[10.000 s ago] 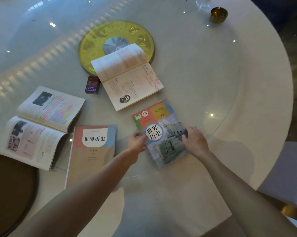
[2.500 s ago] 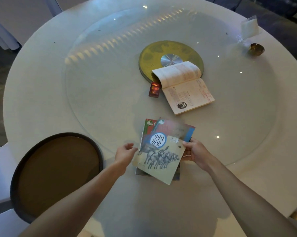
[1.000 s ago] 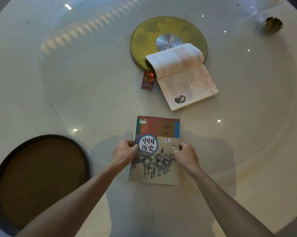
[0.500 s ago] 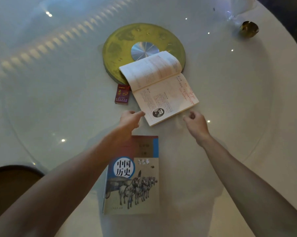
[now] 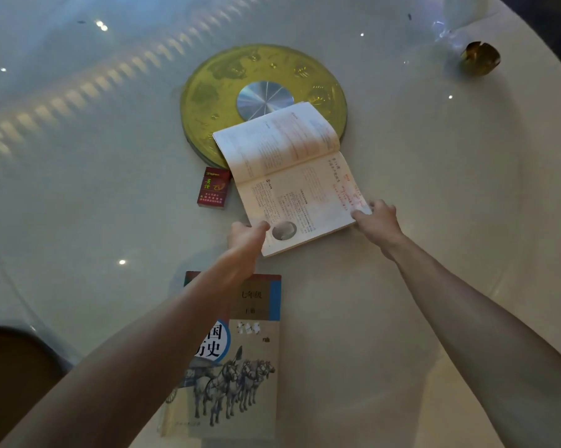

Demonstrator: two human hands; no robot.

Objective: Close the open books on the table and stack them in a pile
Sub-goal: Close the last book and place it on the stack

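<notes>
An open book (image 5: 292,176) lies in the middle of the round table, its far page curling up over the golden disc. My left hand (image 5: 245,236) grips its near left corner, thumb on the page. My right hand (image 5: 377,219) holds its near right corner. Closer to me sits the pile of closed books (image 5: 250,360), with a horse-chariot cover on top. My left forearm crosses over the pile and hides its left part.
A golden disc with a silver hub (image 5: 263,98) marks the centre of the glass turntable. A red cigarette pack (image 5: 214,192) lies just left of the open book. A small brass dish (image 5: 479,58) stands far right. A dark round chair seat (image 5: 11,376) is at the lower left.
Both hands have left the stacked pile, reached forward and taken hold of the open book's near corners. The view has moved closer to the table centre.
</notes>
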